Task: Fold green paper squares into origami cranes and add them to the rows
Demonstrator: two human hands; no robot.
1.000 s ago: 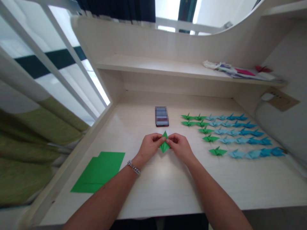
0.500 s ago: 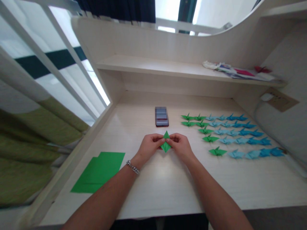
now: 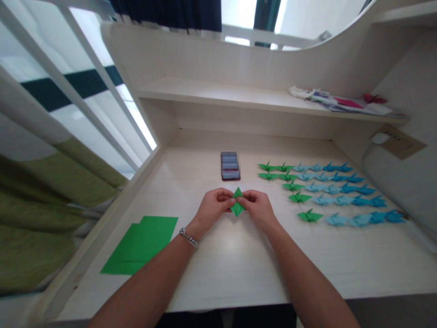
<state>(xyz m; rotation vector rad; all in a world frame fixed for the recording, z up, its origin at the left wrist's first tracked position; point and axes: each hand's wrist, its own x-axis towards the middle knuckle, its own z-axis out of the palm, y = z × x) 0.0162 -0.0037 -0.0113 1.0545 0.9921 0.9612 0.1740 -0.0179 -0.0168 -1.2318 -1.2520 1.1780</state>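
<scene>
Desk [image 3: 239, 269]; hands pinching folded paper [image 3: 237, 206]

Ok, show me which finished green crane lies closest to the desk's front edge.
The lone green crane heading the front row, just left of the light blue cranes; every other finished green one sits farther back.

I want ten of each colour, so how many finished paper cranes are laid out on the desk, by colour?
Green cranes: 7
Light blue cranes: 10
Darker blue cranes: 10
Total: 27, not counting the unfinished green piece in the fingers.
</scene>
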